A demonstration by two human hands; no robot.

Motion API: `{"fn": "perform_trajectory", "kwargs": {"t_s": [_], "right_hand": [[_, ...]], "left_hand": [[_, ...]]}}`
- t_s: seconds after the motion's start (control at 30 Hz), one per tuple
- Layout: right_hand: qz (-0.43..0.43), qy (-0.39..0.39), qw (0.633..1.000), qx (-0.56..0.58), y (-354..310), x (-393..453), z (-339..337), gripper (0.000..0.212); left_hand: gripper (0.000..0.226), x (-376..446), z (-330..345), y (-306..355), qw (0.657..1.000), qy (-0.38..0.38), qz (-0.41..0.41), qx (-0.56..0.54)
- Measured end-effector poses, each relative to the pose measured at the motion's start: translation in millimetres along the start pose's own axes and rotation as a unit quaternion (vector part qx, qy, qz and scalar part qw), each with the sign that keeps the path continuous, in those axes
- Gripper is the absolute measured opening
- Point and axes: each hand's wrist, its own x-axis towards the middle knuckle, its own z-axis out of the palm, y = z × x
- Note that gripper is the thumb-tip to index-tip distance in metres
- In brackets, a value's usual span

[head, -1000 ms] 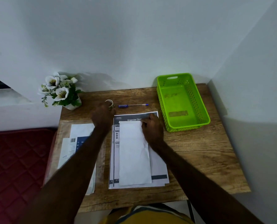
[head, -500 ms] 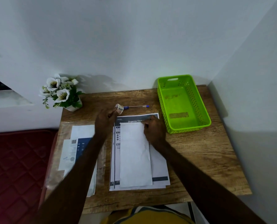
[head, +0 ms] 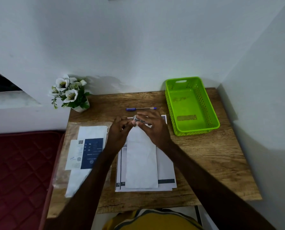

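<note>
Both hands meet over the top end of a white folded paper (head: 141,161) that lies on a stack of printed sheets (head: 166,173). My left hand (head: 119,131) holds a small roll of tape (head: 135,118) at its fingertips. My right hand (head: 156,130) comes in from the right, and its thumb and forefinger pinch the same roll while its other fingers spread above it. Most of the roll is hidden by fingers. The top edge of the folded paper is covered by both hands.
A blue pen (head: 141,109) lies just behind the hands. A green plastic basket (head: 213,113) stands at the back right of the wooden table (head: 213,163). White flowers in a pot (head: 70,93) sit at the back left. Papers in a clear sleeve (head: 88,151) lie left; a red mattress (head: 18,171) borders the table.
My left hand lifted the tape roll from the table near the pen and carried it right. My right hand left the folded paper's top edge and rose to meet the roll.
</note>
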Motion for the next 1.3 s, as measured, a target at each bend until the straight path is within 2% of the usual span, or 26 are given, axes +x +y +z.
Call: {"fn": "perform_trajectory", "kwargs": {"t_s": [0.17, 0.33, 0.57, 0.8, 0.97, 1.1, 1.3], "right_hand": [[0.013, -0.005, 0.998, 0.069, 0.7, 2.0, -3.5, 0.025], [0.019, 0.006, 0.991, 0.135, -5.9, 4.2, -11.6, 0.022], [0.031, 0.024, 0.993, 0.110, -5.0, 2.0, -3.0, 0.020], [0.018, 0.036, 0.999, 0.019, -4.5, 0.5, 8.0, 0.017], [0.105, 0.041, 0.991, 0.069, -9.9, 3.2, 10.2, 0.014], [0.235, 0.034, 0.955, 0.176, -15.6, 10.4, 8.9, 0.009], [0.425, 0.047, 0.838, 0.339, -20.1, 20.2, 4.0, 0.006]], "left_hand": [[0.019, -1.3, -4.6, 3.1, 1.000, -0.003, -0.001, -0.028], [0.028, 0.3, -9.3, 3.2, 0.999, -0.006, -0.019, -0.040], [0.026, 0.2, -10.0, 6.2, 0.999, -0.003, -0.028, -0.037], [0.028, 1.1, -7.4, 5.4, 0.999, 0.012, -0.028, -0.017], [0.026, 1.8, -8.7, 2.8, 0.999, 0.010, -0.028, -0.019], [0.028, 2.6, -11.9, 1.1, 0.999, 0.003, -0.028, -0.015], [0.031, 5.0, -15.1, 0.4, 0.999, -0.006, -0.039, -0.013]]}}
